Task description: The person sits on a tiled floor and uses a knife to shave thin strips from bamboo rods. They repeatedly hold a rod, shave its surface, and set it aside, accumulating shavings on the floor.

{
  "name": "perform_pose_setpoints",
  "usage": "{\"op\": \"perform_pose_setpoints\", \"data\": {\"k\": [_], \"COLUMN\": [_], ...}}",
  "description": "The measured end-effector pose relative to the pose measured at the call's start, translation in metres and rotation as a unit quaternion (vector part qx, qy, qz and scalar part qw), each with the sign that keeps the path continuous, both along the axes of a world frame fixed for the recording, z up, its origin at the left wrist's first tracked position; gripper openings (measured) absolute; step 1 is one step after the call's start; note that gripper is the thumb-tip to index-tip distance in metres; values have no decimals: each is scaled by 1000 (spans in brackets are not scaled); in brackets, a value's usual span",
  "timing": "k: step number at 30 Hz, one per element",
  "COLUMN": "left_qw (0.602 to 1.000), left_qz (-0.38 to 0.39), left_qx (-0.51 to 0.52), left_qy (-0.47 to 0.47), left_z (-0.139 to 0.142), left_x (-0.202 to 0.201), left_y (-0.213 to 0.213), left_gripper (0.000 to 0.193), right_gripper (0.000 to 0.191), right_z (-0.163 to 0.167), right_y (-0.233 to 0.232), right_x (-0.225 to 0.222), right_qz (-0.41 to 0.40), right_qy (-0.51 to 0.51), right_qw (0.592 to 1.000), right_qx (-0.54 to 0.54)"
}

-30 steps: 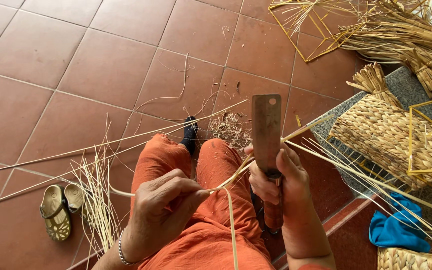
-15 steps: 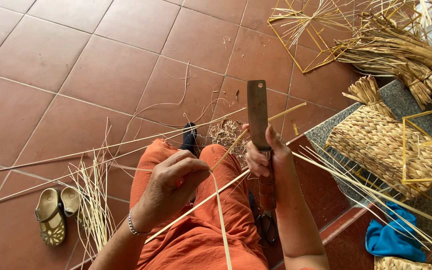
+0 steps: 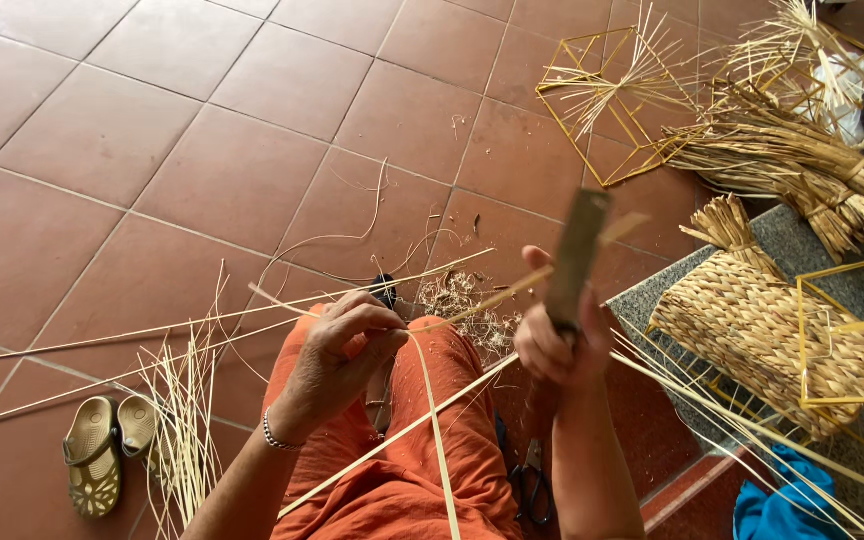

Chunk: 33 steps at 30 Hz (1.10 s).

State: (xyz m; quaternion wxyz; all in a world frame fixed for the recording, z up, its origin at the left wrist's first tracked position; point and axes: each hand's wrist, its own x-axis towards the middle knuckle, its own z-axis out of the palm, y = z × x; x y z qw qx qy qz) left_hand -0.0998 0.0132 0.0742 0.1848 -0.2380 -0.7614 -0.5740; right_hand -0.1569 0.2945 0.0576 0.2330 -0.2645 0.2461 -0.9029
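The left hand (image 3: 347, 340) pinches a thin cane strip (image 3: 472, 305); the right hand (image 3: 557, 345) grips a blurred flat knife (image 3: 574, 258) against it, apparently mid-splitting; steady alignment matters.

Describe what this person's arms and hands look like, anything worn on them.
Both forearms are bare, with no sleeves or gloves in view. The left hand has a thin silver beaded bracelet at the wrist. The right hand shows no jewellery, though it is motion-blurred.

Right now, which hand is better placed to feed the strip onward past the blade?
Probably the left hand: it already pinches the thin strip beside the knee, while the right hand is busy gripping the flat blade upright.
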Motion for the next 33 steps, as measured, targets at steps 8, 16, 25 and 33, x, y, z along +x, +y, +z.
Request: {"op": "perform_pose_setpoints", "data": {"k": [8, 16, 25, 33], "left_qw": [998, 996, 997, 991], "left_qz": [58, -32, -14, 67], "left_qx": [-1, 25, 24, 20], "left_qy": [-37, -78, -78, -117], "left_z": [-5, -25, -57, -62], "left_x": [7, -2, -22, -21], "left_y": [2, -20, -20, -19], "left_gripper": [14, 17, 14, 13], "right_gripper": [75, 51, 55, 65], "right_z": [2, 2, -10, -28], "right_y": [-36, -52, -58, -55], "right_x": [57, 50, 19, -7], "right_qz": [29, 44, -17, -42], "right_qy": [78, -42, -118, -100], "right_qw": [985, 978, 968, 965], "right_qx": [153, 199, 221, 238]}}
